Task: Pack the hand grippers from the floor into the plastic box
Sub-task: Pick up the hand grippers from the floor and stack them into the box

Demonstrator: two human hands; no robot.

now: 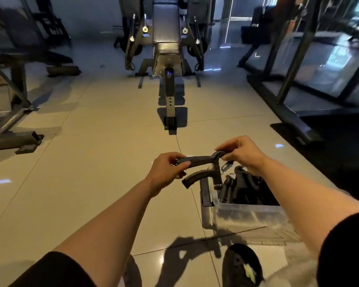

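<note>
Head view: at frame centre, the person's left hand (167,169) pinches one foam handle of a black spring-loaded hand gripper (203,168), while the right hand (241,154) pinches its top bend. It hangs just above the left rim of the clear plastic box (249,210), lower right, already holding dark grippers. Shifting it right before lowering likely clears the rim; bare tiled floor (91,172) lies left.

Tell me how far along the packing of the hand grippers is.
Well along. Several black grippers already lie in the plastic box. One hand gripper is held above the box by the left hand and right hand. No more show on the floor; it just needs dropping in.
</note>
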